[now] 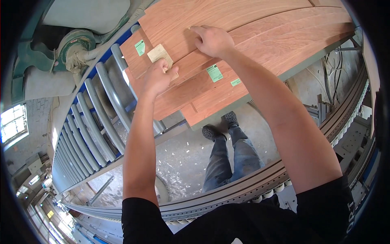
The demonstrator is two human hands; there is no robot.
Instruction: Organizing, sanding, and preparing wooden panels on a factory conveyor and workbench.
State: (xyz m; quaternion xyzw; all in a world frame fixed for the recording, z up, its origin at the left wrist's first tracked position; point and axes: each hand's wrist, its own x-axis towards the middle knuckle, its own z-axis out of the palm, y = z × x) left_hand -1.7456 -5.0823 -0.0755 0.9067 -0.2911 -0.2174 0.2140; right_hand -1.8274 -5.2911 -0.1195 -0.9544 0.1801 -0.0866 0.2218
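My left hand (157, 78) is closed on a pale yellow, roughly square flat piece (159, 53) with a mottled face, holding it just over the wooden boards; its material is unclear. A smaller pale bit of it shows below my fingers. Farther to the right, my right hand (214, 41) rests on a reddish-brown wooden board (170, 24). Its index finger reaches out to the left, its tip at a small pale spot on the wood, while the thumb stands apart below. Green labels (215, 73) are stuck on the boards, one of them left of the yellow piece.
A roller conveyor (109, 95) with grey rollers and a blue frame runs under and left of the boards. Green machinery with a hose (77, 49) stands at the far left. A curved-looking metal rail (227, 195) crosses near me. White scraps litter the floor (183, 162).
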